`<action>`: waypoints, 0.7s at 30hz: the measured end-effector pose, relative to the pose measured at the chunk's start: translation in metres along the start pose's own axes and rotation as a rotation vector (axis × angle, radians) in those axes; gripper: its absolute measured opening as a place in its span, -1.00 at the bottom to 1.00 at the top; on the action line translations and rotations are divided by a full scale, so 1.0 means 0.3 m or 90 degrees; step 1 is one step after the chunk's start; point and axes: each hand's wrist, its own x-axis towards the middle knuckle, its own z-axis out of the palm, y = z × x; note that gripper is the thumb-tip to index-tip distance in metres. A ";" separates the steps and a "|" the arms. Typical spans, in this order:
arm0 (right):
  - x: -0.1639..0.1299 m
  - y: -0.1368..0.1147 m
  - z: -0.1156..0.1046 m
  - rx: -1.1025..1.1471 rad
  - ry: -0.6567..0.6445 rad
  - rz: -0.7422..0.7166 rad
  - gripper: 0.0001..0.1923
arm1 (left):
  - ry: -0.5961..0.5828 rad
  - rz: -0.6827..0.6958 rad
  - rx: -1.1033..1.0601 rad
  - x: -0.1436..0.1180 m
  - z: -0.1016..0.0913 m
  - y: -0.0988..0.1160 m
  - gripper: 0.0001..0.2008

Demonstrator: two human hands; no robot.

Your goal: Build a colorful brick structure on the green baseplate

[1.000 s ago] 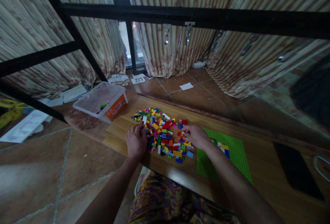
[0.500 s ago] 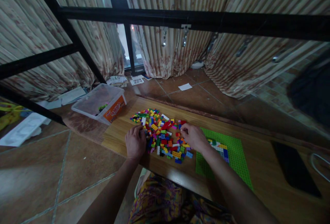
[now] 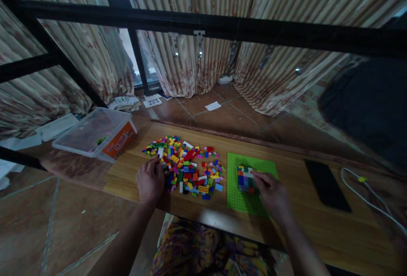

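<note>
My right hand [image 3: 271, 193] has left the brick pile [image 3: 184, 165], fingers curled at the small build [image 3: 245, 178] on the green baseplate [image 3: 241, 197]; grip unclear, left hand [image 3: 149, 181] resting loosely curled at the pile's edge

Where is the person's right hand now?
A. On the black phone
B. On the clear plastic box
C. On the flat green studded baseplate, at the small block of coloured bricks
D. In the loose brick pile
C: the right hand rests over the flat green studded baseplate, fingers touching the small block of coloured bricks.
</note>
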 end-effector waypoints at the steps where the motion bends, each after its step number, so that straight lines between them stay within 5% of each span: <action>1: 0.008 0.025 -0.010 -0.032 0.004 0.004 -0.68 | 0.001 0.003 0.003 0.001 0.000 0.000 -0.73; 9: 0.070 0.045 0.018 -0.163 0.029 0.021 -0.69 | 0.002 0.009 0.017 0.003 0.004 -0.007 -0.72; 21: 0.076 0.072 0.025 -0.138 0.033 -0.035 -0.66 | -0.001 -0.001 0.019 -0.002 0.010 -0.009 -0.74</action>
